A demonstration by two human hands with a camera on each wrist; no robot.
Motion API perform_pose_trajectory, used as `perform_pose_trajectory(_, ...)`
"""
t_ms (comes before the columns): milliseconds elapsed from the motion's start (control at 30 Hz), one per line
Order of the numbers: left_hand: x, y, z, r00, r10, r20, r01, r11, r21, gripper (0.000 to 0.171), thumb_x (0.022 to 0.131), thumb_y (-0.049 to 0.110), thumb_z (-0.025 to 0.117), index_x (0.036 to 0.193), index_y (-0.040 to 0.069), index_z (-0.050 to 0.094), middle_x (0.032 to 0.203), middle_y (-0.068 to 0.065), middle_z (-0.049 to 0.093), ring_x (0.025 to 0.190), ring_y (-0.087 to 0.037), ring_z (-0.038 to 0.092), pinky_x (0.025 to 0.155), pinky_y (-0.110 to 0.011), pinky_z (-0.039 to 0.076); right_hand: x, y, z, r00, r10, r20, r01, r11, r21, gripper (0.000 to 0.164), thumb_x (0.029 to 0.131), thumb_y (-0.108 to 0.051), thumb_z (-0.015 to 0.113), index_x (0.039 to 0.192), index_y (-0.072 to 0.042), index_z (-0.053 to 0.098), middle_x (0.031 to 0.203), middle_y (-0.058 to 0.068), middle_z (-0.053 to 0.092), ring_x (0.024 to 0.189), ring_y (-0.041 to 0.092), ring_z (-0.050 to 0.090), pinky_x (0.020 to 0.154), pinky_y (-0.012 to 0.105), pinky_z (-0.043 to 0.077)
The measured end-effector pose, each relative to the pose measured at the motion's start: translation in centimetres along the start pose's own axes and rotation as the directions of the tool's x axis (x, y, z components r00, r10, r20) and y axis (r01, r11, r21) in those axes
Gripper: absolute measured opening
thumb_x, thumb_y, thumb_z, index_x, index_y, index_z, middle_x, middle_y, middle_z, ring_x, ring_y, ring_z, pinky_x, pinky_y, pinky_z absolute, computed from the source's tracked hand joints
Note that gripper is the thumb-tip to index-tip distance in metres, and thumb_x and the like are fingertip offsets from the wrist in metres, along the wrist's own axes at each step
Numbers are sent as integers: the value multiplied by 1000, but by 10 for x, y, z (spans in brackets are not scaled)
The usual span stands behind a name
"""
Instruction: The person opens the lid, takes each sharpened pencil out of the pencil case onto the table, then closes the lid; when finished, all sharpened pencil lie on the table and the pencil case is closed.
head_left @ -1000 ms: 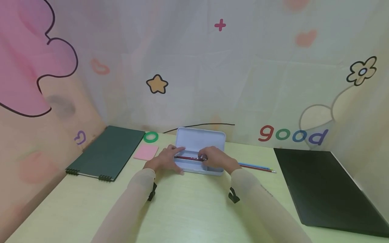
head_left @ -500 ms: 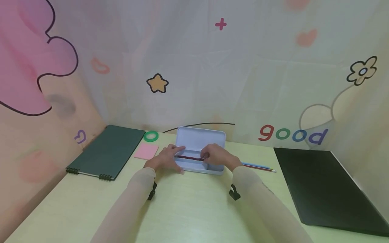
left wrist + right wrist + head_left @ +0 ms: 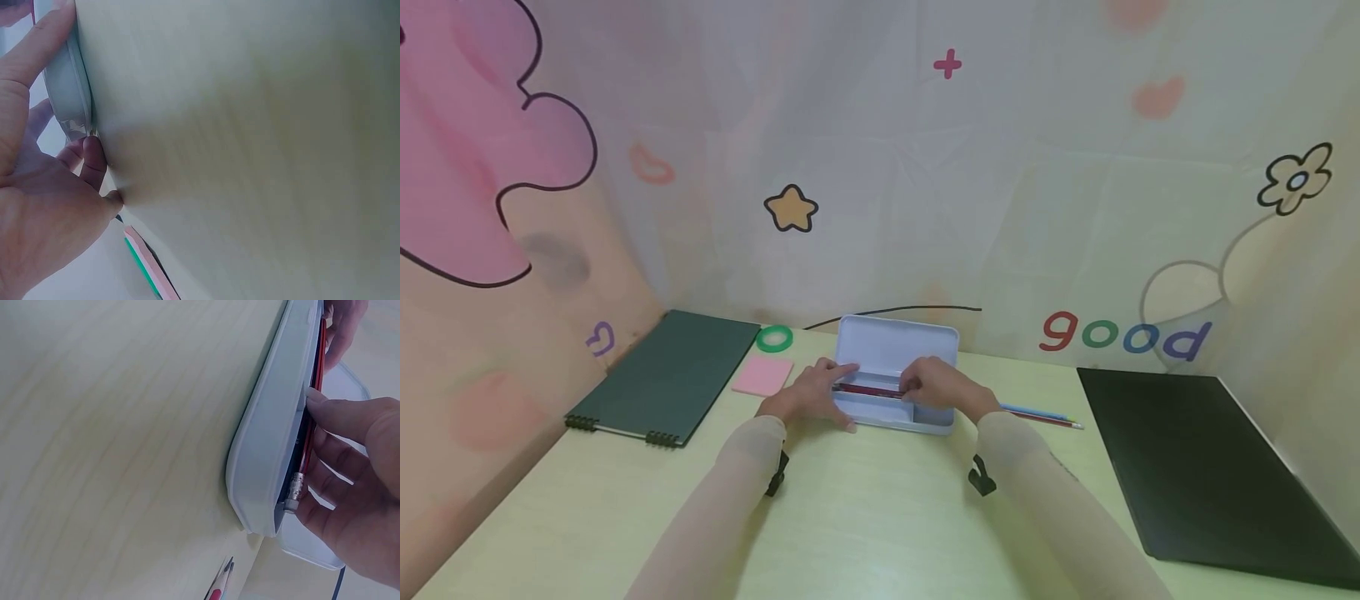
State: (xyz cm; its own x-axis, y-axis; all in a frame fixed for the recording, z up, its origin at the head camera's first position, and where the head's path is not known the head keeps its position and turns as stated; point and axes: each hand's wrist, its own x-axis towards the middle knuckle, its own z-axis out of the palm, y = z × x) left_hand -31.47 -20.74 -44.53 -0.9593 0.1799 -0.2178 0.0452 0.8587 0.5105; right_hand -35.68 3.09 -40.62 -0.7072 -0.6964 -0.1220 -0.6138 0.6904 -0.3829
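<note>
A pale blue-white pencil case [image 3: 891, 410] lies with its lid up against the back wall. My left hand [image 3: 815, 390] holds its left end, thumb at the near side and fingers spread around the end; the left wrist view shows this hand [image 3: 50, 194] close against the case wall. Over the case's right part, my right hand [image 3: 940, 387] pinches a dark red pencil [image 3: 872, 391] lying lengthwise in the case. In the right wrist view the pencil's metal ferrule and eraser [image 3: 294, 494] stick out past the fingers, near the case's right end.
A blue pencil [image 3: 1037, 412] and another dark red pencil [image 3: 1048, 421] lie right of the case. To the left are a pink sticky-note pad [image 3: 763, 375], a green tape roll [image 3: 774, 338] and a dark green spiral notebook [image 3: 666, 375]. A black board [image 3: 1210, 467] lies at far right.
My right hand has shifted slightly right along the red pencil, uncovering more of it and of the case's right compartment. My left hand stays at the case's left end.
</note>
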Motion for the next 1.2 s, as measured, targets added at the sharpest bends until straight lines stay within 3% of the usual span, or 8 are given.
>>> perform_pose_trajectory(333,-1,1,0,1000,3,-8,-3,1000,7,100,72,42,89,155,32,35,156,-13,32,138,-36,35,112,-60,37,-1,0,-9,999,7,-44,-9,998,-57,8,93,-6,67,92,-6,76,87,3,71,81,17,56,80,34,51)
perform_pose_trajectory(600,-4,4,-3,1000,6,-4,-6,1000,8,101,72,41,89,156,33,34,157,-12,31,137,-34,34,112,-60,37,-14,9,-28,999,36,-28,-40,991,-125,11,91,-3,67,88,-5,76,85,4,71,78,17,57,78,34,53)
perform_pose_trajectory(833,-4,3,-2,1000,7,1,-7,1000,14,102,72,42,89,156,33,32,157,-13,29,138,-35,34,112,-61,36,-22,21,-36,996,81,32,-78,993,-84,10,93,-6,67,96,-3,76,90,6,71,80,19,58,81,33,55)
perform_pose_trajectory(967,-5,3,-3,1000,5,3,-5,1000,8,102,72,42,89,156,32,33,158,-13,29,138,-35,34,112,-61,36,-27,22,-41,998,57,36,-54,996,-64,12,93,-4,65,99,-1,74,93,8,71,84,21,61,86,38,57)
perform_pose_trajectory(1200,-6,4,-3,1000,0,4,0,1000,6,101,72,42,89,156,33,33,157,-14,29,139,-35,34,112,-61,36,-33,25,-46,996,84,34,-84,996,-18,11,93,-5,66,102,-3,73,96,7,71,90,23,62,92,42,55)
